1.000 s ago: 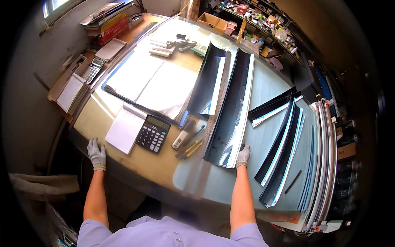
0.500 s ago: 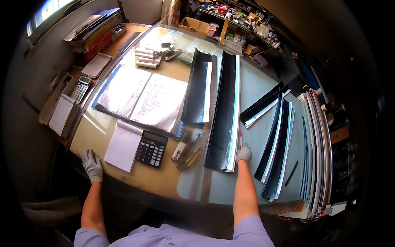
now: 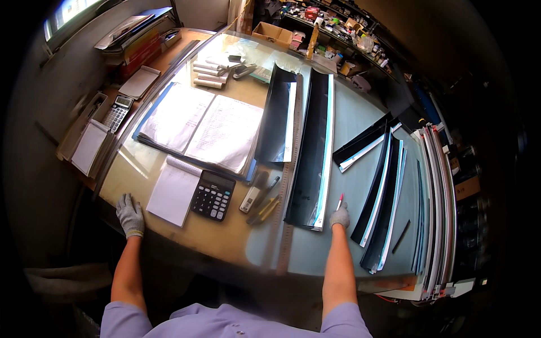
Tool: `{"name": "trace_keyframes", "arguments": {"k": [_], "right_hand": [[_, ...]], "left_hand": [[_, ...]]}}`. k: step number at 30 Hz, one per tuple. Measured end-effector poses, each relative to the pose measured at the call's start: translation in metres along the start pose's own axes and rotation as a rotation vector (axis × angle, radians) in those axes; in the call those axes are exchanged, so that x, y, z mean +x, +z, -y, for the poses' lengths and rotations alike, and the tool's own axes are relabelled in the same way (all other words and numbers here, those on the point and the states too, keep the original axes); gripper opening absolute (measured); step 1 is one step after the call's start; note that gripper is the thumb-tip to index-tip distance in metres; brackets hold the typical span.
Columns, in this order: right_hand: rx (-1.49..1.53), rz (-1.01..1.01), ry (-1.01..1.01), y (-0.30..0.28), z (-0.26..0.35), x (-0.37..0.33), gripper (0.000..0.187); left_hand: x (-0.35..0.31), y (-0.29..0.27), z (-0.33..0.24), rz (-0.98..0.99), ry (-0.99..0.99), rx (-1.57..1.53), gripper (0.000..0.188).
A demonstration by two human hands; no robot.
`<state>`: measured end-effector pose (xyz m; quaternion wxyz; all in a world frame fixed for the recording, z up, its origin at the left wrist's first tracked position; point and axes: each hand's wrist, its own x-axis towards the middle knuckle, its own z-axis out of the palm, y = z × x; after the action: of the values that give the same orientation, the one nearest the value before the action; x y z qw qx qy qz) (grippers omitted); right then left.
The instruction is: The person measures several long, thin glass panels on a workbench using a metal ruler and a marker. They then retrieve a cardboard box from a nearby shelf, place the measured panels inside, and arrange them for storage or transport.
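My left hand (image 3: pixel 130 216), in a grey knitted glove, lies with its fingers stretched out at the table's near left edge. In my gloved right hand (image 3: pixel 340 217) is a red-and-white pen (image 3: pixel 340 201), its red end pointing away from me. Just left of that hand lies a long curved black strip (image 3: pixel 307 169) with a white and light-blue edge. A shorter black strip (image 3: pixel 275 118) rests beyond a long ruler (image 3: pixel 290 169). Several narrower black strips (image 3: pixel 375 191) lie to the right of my right hand.
On the left are an open binder of papers (image 3: pixel 222 129), a notepad (image 3: pixel 172 191) and a black calculator (image 3: pixel 213 195). A yellow-handled tool (image 3: pixel 264 210) lies near the ruler. Long stacked bars (image 3: pixel 437 214) stand along the right edge. Cluttered shelves (image 3: pixel 344 34) and a cardboard box (image 3: pixel 273 35) are behind.
My right hand has moved slightly right, away from the long black strip's edge, and the pen now leans to the right. The left hand stays by the table edge. The whole view has shifted slightly.
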<state>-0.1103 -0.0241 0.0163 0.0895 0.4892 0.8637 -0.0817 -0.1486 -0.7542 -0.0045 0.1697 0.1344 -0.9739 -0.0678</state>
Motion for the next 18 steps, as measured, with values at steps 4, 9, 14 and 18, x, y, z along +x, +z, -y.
{"name": "trace_keyframes", "arguments": {"k": [4, 9, 14, 18], "right_hand": [[0.001, 0.082, 0.048, -0.011, 0.011, -0.035, 0.068], [0.089, 0.030, 0.104, 0.005, -0.009, -0.067, 0.070], [0.539, -0.297, 0.084, 0.017, -0.001, -0.100, 0.052], [0.753, -0.592, -0.123, -0.010, 0.065, -0.151, 0.032]], "left_hand": [[0.009, -0.004, 0.008, 0.023, 0.011, -0.004, 0.048], [0.039, 0.004, 0.017, 0.044, 0.046, -0.065, 0.050], [0.085, -0.008, 0.018, 0.091, 0.087, -0.112, 0.049], [0.104, 0.010, 0.005, 0.072, 0.189, -0.102, 0.047]]}}
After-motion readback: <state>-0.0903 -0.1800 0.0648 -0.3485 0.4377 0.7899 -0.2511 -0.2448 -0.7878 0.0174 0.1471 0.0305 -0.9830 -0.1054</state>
